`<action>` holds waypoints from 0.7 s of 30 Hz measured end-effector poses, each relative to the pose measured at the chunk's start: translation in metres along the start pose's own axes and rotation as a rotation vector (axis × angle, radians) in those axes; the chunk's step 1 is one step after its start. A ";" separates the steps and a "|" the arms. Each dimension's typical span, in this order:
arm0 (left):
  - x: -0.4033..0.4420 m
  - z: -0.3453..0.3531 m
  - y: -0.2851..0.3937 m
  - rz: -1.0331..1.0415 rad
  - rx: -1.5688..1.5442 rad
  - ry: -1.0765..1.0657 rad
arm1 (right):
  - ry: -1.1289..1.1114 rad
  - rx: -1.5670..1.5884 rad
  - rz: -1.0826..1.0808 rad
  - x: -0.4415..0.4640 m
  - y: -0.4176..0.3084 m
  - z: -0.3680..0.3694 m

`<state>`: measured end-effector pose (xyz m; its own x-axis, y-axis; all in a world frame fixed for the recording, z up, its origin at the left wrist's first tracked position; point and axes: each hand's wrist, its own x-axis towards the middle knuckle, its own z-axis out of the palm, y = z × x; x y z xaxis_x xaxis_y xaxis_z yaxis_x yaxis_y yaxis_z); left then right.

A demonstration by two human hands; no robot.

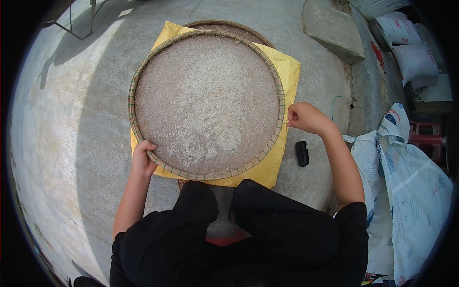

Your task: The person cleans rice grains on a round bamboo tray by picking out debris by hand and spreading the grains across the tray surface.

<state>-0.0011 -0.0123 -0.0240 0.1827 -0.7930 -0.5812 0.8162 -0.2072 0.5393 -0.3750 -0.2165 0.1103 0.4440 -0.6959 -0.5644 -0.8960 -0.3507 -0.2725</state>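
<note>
A round woven winnowing tray [206, 176] is in front of my knees, with white rice grains [213, 95] spread thinly over its middle. My left hand [144, 157] grips its rim at the lower left, thumb over the edge and fingers hidden beneath. Just off the right side of the rim is my right hand [308, 117], its fingertips pinched together. Whatever they may hold is too small to make out. Under the tray lies a yellow sheet [286, 71], its corners showing around the rim.
Behind the tray, a second round tray [239, 26] shows partly. A small black object [302, 153] lies on the concrete floor by my right forearm. White printed sacks [416, 191] stand at the right, with more sacks [415, 62] farther back. A concrete block [332, 31] sits at the upper right.
</note>
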 end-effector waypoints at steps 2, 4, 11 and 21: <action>0.000 0.000 0.000 -0.004 0.005 -0.001 | -0.014 0.035 -0.009 -0.005 -0.005 -0.002; -0.001 0.002 0.001 -0.009 0.011 -0.005 | 0.023 0.123 -0.085 -0.001 -0.019 0.008; -0.005 0.009 0.003 -0.023 -0.003 -0.003 | 0.146 0.214 -0.535 0.018 -0.073 0.065; -0.003 0.007 0.001 -0.020 -0.014 -0.018 | 0.250 0.301 -0.519 0.027 -0.078 0.102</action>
<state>-0.0049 -0.0142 -0.0171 0.1568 -0.7989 -0.5807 0.8274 -0.2148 0.5189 -0.2935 -0.1442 0.0366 0.7757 -0.6210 -0.1125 -0.5118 -0.5145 -0.6880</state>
